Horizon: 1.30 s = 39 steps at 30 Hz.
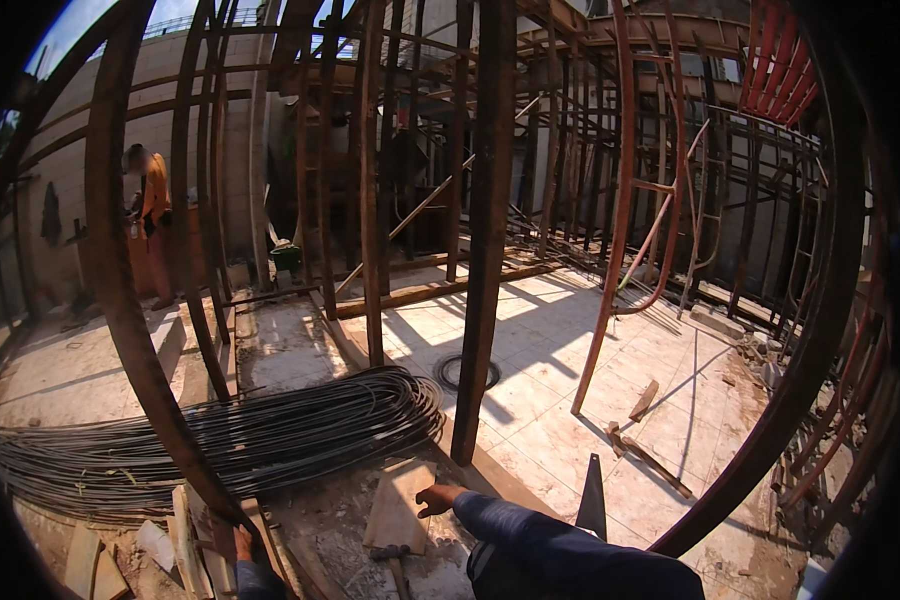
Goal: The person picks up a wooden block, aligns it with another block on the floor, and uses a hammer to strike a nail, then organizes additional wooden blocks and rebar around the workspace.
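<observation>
head: right fingers (pixel 426 494) near edge of board (pixel 395 508)

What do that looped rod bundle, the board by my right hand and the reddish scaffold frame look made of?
Rod bundle: probably steel, dull and dark, since the long thin strands curve together. Board: likely bare wood, from its pale tan face. Scaffold frame: probably metal tubing, given its rounded bends; reddish paint or rust.
</observation>
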Motion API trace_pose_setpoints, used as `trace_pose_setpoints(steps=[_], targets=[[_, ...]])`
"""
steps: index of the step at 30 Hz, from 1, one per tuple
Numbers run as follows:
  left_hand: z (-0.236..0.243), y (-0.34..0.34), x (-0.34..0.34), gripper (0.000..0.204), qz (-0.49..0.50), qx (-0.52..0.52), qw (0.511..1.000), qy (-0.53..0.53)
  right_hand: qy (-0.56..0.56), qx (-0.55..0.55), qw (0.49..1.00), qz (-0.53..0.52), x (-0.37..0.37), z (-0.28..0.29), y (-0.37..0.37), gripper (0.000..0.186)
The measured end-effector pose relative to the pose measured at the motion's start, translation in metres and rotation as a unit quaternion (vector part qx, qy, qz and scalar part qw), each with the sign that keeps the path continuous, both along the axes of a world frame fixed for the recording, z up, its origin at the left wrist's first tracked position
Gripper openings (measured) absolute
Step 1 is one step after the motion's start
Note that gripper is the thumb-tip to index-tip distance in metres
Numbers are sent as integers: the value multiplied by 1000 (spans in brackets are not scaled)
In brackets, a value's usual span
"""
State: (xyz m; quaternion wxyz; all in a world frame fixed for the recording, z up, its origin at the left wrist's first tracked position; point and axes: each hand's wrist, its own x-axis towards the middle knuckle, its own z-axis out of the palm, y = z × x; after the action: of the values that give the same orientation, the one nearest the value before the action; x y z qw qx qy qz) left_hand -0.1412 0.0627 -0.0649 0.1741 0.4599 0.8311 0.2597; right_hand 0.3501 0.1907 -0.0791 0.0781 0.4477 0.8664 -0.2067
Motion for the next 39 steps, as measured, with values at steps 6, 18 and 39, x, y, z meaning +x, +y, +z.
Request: trace_pose_setpoints(steps=[6,18,39], targets=[[3,1,-2,101,6,0,1000,0,-4,13,1000,27,-7,3,0,60],[1,-7,-1,100,8,5,1000,-2,-5,11,1000,11,-8,11,-5,60],[3,-15,-4,97,85,64,994,35,-11,34,998,45,-10,10,-3,60]])
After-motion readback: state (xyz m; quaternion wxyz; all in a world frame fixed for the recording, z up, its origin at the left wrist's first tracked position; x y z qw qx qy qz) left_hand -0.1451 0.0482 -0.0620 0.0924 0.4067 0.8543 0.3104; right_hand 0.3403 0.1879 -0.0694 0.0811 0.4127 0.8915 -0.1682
